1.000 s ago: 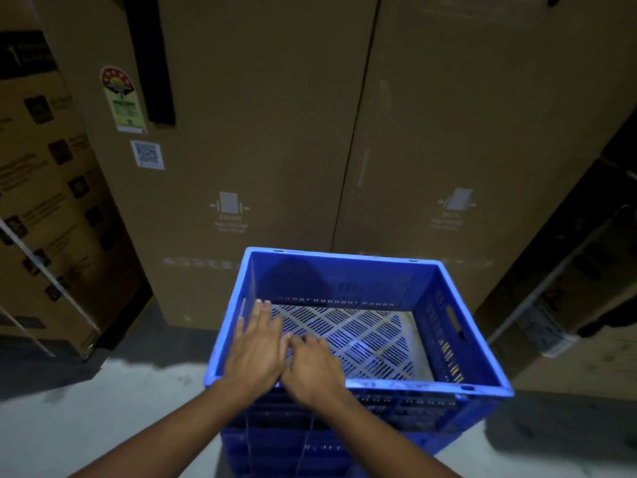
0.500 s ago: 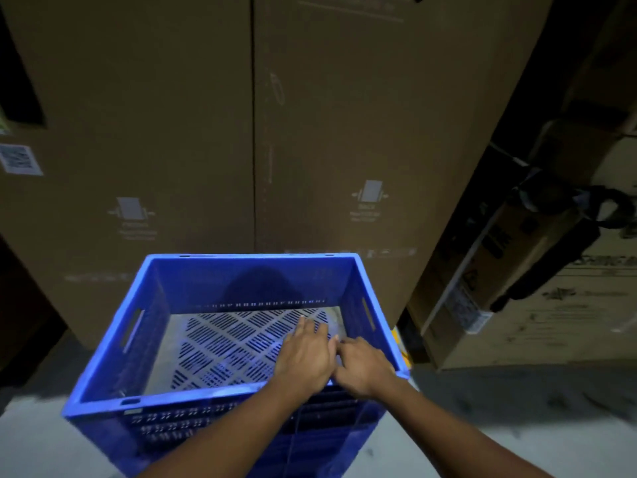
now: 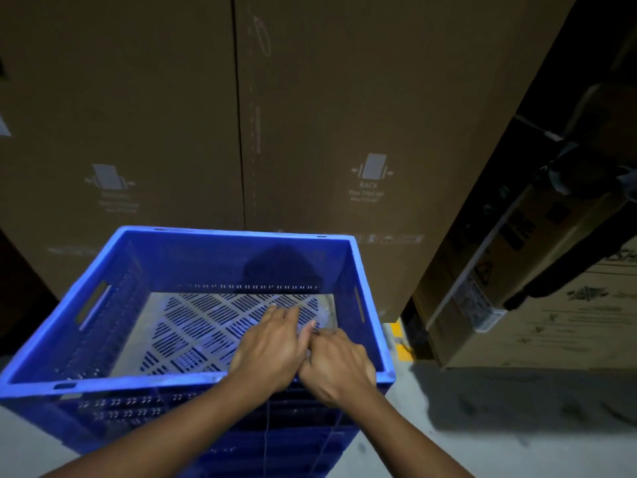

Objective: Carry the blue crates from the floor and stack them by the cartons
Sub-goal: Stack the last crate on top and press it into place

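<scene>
Blue plastic fills the near half of the view: a blue crate [image 3: 193, 270] with perforated walls, a slot handle on its left wall and another on its right, and a pale slatted bottom seen through its open top. It sits on more blue crate walls directly beneath it, so it is the top of a stack, though how many lie under it cannot be told. The stack stands on a pale concrete floor [image 3: 517, 426], just in front of two tall brown cartons [image 3: 344, 98] that rise side by side behind it, a dark seam running between them. The right carton carries a faint printed symbol with the word BACK.

Both hands are at the near right corner of the crate. The left hand [image 3: 272, 350] reaches over the near rim, palm down, fingers stretched flat and spread over the inside of the crate; it grips nothing. The right hand [image 3: 336, 367] lies just beside it, touching it, fingers curled inward over the rim near the corner. Whether those fingers actually close on the rim cannot be told, since the left hand and the knuckles hide them. Both forearms are bare and enter from the near edge.

To the right, further cartons [image 3: 517, 253] lean and stack in shadow, with a yellow mark [image 3: 400, 339] on the floor between them and the crate.
</scene>
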